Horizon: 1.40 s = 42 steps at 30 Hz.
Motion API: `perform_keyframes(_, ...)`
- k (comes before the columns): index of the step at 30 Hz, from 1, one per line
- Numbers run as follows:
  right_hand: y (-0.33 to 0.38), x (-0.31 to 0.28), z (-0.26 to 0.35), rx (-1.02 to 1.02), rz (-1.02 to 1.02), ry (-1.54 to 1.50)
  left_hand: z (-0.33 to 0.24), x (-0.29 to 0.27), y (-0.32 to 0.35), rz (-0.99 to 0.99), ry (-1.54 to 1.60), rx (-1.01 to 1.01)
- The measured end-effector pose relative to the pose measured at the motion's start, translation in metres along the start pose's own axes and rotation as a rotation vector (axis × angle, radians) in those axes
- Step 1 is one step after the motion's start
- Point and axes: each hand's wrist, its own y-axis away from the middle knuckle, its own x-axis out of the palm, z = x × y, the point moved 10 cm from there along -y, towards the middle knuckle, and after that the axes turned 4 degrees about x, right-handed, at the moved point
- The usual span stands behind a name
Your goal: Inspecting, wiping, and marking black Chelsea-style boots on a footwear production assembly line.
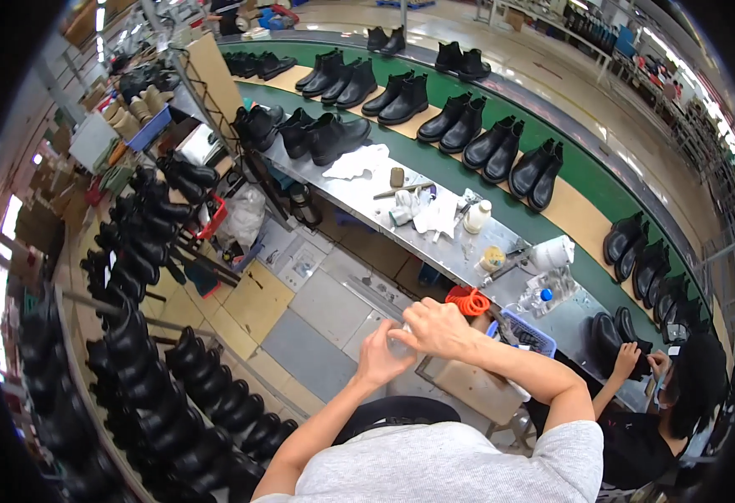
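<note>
My left hand (pixel 381 359) and my right hand (pixel 436 325) meet in front of my chest, above the floor between me and the metal bench. The left fingers are curled around something pale or see-through that is mostly hidden. From above, my right hand closes over the same spot with its fingers bent. What lies between them is too covered to name. Nearest beyond my right hand are a coiled orange air hose (pixel 468 301) and a blue plastic basket (pixel 525 332).
On the metal bench (pixel 367 201) lie white cloths (pixel 359 163), a white bottle (pixel 477 216), a jar (pixel 492 258) and a clear bottle with a blue cap (pixel 546 295). Black boots (pixel 461 124) line the green conveyor (pixel 573 230). Boot racks (pixel 145 369) stand left; a co-worker (pixel 677 402) handles boots at right.
</note>
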Motion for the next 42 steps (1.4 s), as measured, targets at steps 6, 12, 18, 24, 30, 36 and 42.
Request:
perform_keyframes(6, -0.016, 0.048, -0.118, 0.629, 0.331, -0.037, -0.002, -0.032, -0.097, 0.136, -0.152, 0.265)
perform_keyframes(12, 0.035, 0.050, -0.252, 1.003, 0.114, 0.379, 0.091, -0.070, -0.135, 0.310, -0.075, 0.037)
perform_keyframes(18, 0.072, 0.064, -0.301, 1.424, 0.164, 0.393, 0.160, -0.121, -0.203, 0.327, -0.073, -0.137)
perform_keyframes(24, -0.076, 0.063, -0.299, 1.304, -0.058, 0.022, 0.225, -0.208, -0.288, 0.201, -0.121, -0.233)
perform_keyframes(30, -0.237, 0.210, -0.365, 1.126, 0.097, -0.639, 0.308, -0.326, -0.418, -0.303, 0.260, -0.465)
perform_keyframes(36, -0.298, 0.343, -0.425, 1.663, -0.241, -1.231, 0.427, -0.317, -0.543, -0.167, 0.400, -0.652)
perform_keyframes(42, -0.326, 0.370, -0.408, 1.866, -0.259, -1.294, 0.486, -0.232, -0.574, 0.336, 0.325, -0.952)
